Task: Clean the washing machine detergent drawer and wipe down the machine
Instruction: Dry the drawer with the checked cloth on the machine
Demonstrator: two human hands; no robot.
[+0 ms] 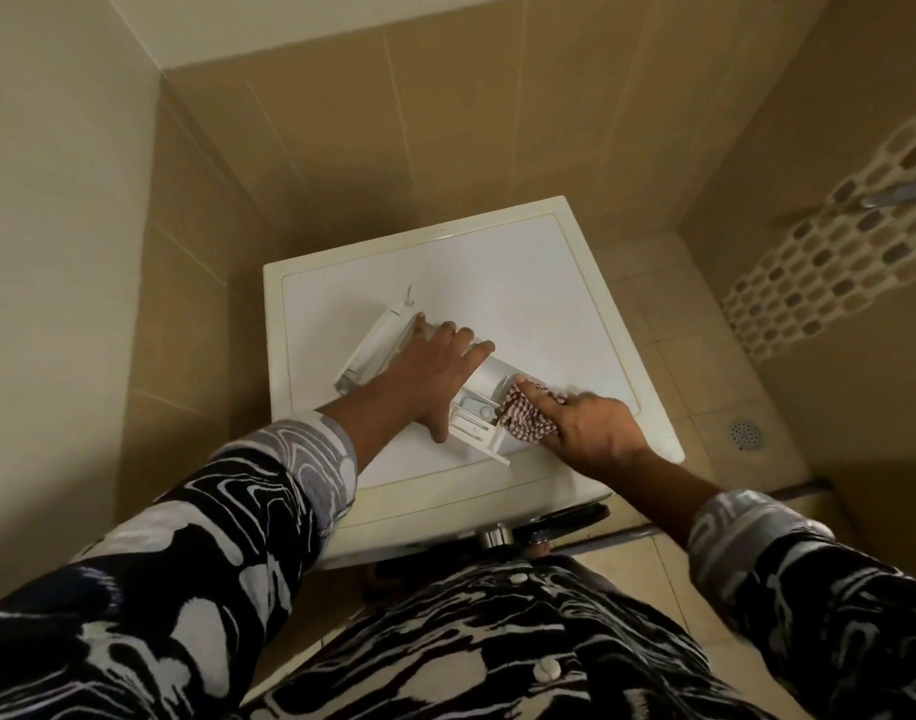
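Up on the white surface of the washing machine (497, 283) lies the detergent drawer (372, 345), pulled right out and set at a slant, with its front panel toward the left wall. It is divided into compartments. A small one near the front edge holds a pale grey-blue insert (479, 407), and the one just beside it, to the right, has the red-and-white checked cloth (523, 415) pushed down into it.

The left hand (435, 371) lies flat across the middle of the drawer, its fingers straight and spread; its grip closes on nothing. The right hand (591, 428) has the cloth bunched under curled fingers, with the forefinger stretched out along it into the compartment.

The left hand covers the drawer's middle section, so what is in there cannot be told. The right hand is blurred, and how much cloth sits under the palm is unclear. The machine's front is mostly hidden below its top edge, apart from a chrome knob (492, 537). A round floor drain (745, 433) shows on the tiles to the right.
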